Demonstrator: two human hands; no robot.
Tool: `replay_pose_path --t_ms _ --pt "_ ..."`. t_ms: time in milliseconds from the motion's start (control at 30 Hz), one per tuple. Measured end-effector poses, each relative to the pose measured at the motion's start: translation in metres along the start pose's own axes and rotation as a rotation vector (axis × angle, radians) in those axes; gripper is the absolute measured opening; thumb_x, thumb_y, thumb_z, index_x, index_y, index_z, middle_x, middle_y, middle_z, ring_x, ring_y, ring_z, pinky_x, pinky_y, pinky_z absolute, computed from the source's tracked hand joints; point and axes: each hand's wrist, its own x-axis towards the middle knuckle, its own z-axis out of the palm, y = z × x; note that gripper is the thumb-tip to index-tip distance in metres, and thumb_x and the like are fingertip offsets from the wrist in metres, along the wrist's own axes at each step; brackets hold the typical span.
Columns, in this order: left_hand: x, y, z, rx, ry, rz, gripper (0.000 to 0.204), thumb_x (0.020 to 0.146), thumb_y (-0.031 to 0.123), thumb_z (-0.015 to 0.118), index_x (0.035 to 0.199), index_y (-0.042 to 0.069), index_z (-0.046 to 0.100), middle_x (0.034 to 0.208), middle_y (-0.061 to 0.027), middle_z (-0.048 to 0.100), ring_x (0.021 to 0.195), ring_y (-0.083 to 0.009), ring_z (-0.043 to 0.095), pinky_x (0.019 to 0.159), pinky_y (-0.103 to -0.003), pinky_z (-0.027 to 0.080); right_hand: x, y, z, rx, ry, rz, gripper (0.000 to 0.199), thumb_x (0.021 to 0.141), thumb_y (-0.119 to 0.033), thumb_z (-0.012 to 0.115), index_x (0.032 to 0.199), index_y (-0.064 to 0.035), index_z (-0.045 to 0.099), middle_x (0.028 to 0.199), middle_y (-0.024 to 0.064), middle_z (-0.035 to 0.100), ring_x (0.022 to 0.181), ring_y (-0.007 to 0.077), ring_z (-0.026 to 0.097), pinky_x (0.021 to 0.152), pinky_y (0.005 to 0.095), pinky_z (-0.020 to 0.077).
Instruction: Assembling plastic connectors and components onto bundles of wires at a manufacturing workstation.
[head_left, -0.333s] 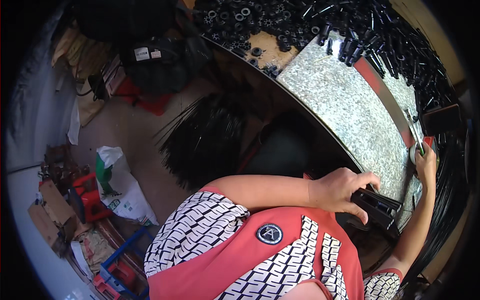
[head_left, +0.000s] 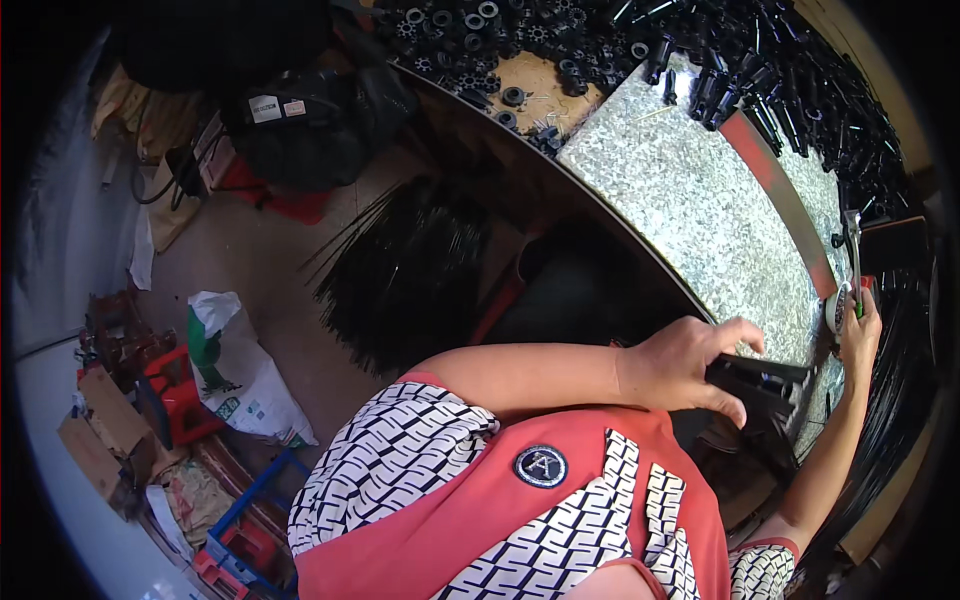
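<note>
Cardboard [head_left: 110, 405] stood at far left beside red plastic ware [head_left: 180, 400], with a white, green-printed sack [head_left: 255, 385] slumped on the floor [head_left: 250, 255] near a blue frame [head_left: 250, 492]. A black bag [head_left: 310, 140] sat farther back, left of a fanned bundle of dark rods [head_left: 395, 280]. Small black rings and gears [head_left: 440, 50] crowded the far end of the speckled bench [head_left: 680, 200]. The left hand [head_left: 685, 365] curled thumb and fingers around a black part [head_left: 765, 385] at the bench's near edge; contact between part and bench could not be told. A red-ended metal strip [head_left: 780, 200] lay across the top, below heaped black tubes [head_left: 790, 90]. A white roll [head_left: 838, 315] was just beside the right hand [head_left: 860, 335], its fingers closed on a green-gripped metal tool [head_left: 853, 250], whose tip neared a dark slab [head_left: 895, 243]
</note>
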Motion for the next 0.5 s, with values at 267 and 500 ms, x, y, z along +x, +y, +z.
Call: replay_pose_path --t_ms 267,500 --pt "0.014 0.002 -0.008 -0.021 0.15 0.069 0.083 0.063 0.025 0.09 0.126 0.003 0.042 0.086 -0.0002 0.059 0.075 -0.004 0.05 0.065 -0.023 0.043 -0.098 -0.141 0.023 0.849 -0.053 -0.056 0.01 0.094 -0.008 0.052 0.099 -0.0011 0.056 0.084 0.0017 0.054 0.073 0.0079 0.048 0.063 0.0225 0.0395" --pt "0.001 0.009 -0.004 -0.16 0.077 -0.147 0.094 0.065 0.039 0.081 0.133 -0.003 0.032 0.096 -0.0077 0.067 0.088 -0.011 0.063 0.08 -0.024 0.05 -0.138 -0.188 0.056 1.075 -0.1 -0.301 0.01 0.088 -0.006 0.062 0.096 -0.0012 0.059 0.089 0.0063 0.061 0.082 0.0163 0.06 0.074 0.0305 0.049"
